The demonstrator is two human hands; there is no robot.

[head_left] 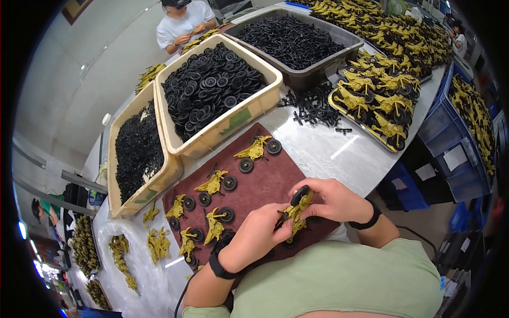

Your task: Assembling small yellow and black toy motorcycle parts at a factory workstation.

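Observation:
A yellow toy motorcycle (pixel 298 212) with a black wheel (pixel 299 195) is held up between my hands, over the right part of a dark red cloth (pixel 254 185). My left hand (pixel 261 229) grips it from the left, fingers closed around its side. My right hand (pixel 333 200) pinches it from the right near the wheel. The fingers hide much of the toy. On the cloth left of my hands lie several yellow motorcycle bodies (pixel 212 183) with loose black wheels (pixel 226 214) beside them.
Beyond the cloth stand a cream bin of black wheels (pixel 217 85), a cream bin of small black parts (pixel 135 148) and a grey tub of black parts (pixel 289 40). A tray of yellow motorcycles (pixel 379 100) lies at right. Another person (pixel 185 24) works across the table.

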